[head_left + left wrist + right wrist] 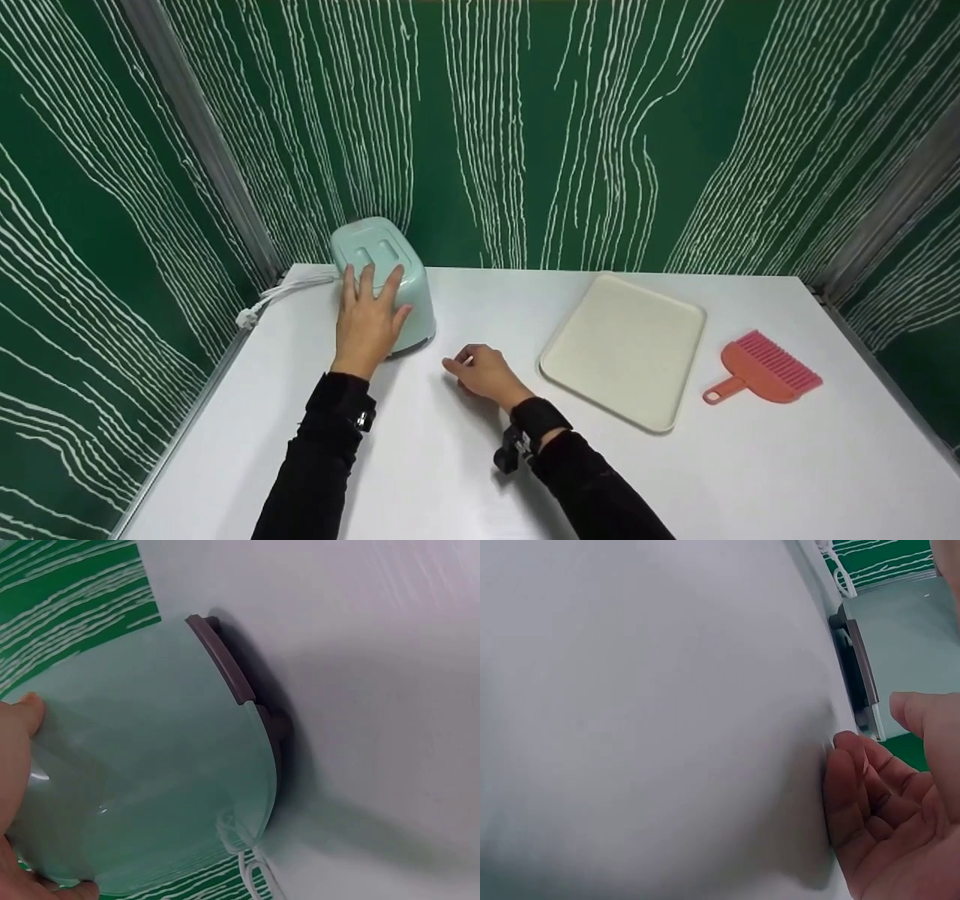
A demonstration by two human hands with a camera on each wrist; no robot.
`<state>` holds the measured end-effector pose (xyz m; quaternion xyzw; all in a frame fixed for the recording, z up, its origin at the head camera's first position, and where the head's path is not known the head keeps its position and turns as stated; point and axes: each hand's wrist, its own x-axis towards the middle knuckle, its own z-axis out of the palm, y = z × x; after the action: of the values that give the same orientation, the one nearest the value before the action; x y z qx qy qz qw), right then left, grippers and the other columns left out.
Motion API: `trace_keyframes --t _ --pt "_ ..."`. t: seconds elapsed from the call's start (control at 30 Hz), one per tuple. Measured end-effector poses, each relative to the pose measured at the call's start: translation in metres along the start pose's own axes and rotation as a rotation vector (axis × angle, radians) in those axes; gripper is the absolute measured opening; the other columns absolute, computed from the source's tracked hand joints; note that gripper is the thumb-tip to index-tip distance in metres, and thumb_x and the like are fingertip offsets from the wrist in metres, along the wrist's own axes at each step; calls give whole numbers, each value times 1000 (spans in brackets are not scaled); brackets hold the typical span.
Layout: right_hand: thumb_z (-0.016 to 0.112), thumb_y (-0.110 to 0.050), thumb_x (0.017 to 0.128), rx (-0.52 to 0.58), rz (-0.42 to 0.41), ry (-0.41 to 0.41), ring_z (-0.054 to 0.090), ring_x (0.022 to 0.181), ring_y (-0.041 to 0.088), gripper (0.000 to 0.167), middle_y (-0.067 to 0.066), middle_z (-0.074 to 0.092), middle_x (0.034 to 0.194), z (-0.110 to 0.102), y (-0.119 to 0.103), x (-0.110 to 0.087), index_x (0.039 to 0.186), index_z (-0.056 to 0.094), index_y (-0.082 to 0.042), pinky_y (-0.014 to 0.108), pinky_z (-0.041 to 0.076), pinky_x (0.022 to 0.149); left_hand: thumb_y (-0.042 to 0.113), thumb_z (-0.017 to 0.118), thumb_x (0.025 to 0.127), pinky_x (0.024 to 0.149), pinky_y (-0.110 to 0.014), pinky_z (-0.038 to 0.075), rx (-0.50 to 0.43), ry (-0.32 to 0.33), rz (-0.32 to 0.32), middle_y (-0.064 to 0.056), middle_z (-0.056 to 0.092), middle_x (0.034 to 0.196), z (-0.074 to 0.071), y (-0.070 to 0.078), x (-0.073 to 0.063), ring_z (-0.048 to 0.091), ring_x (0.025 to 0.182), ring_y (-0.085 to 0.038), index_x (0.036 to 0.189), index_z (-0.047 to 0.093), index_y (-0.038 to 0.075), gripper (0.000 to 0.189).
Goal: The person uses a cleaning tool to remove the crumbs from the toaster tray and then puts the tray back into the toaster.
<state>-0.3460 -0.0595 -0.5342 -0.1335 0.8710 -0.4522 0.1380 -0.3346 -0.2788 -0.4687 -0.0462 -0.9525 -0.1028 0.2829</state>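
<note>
Because the pale mint-green, glossy, rounded box-shaped toaster with two slots on top (pixel 418 291) stood at the back left of the smooth white table (pixel 487 304), its long axis ran roughly front to back, the far end angled slightly left. It lay directly under the left hand (pixel 367 326), plainly the nearer one, and ahead and left of the right hand (pixel 486 375). Fingers spread apart, the left hand rested on its top and upper side; the right, fingers loosely bent and thumb apart, held nothing, near the toaster but not touching it
</note>
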Motion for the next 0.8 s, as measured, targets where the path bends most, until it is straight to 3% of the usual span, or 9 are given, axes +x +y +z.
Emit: trace_keyframes --t 0.13,0.4,0.6,0.8 --pt "69 -42 104 117 31 4 66 63 9 35 4 75 77 12 -6 6 103 70 -7 22 53 62 38 71 103 125 -66 36 17 16 3 -32 42 160 1 -1 -1 28 157 -59 159 50 22 62" --pt "68 -23 106 609 142 2 77 71 12 31 12 79 86 33 -15 21 118 61 5 26 65 71 36 72 103 123 -65 40 16 56 10 -32 45 158 4 -1 -2 30 155 -59 158 52 21 61" --pt "65 -21 108 699 165 -5 76 67 11 34 9 77 82 42 -18 29 122 59 10 24 65 69 36 72 103 123 -66 40 8 55 7 -32 45 158 6 0 -1 29 156 -59 158 51 22 61" --pt "59 -22 111 786 164 -90 78 73 11 41 7 78 83 48 -23 34 130 58 13 23 65 73 37 70 104 123 -65 40 13 46 -7 -30 44 160 7 -1 -1 27 158 -57 159 50 23 61"
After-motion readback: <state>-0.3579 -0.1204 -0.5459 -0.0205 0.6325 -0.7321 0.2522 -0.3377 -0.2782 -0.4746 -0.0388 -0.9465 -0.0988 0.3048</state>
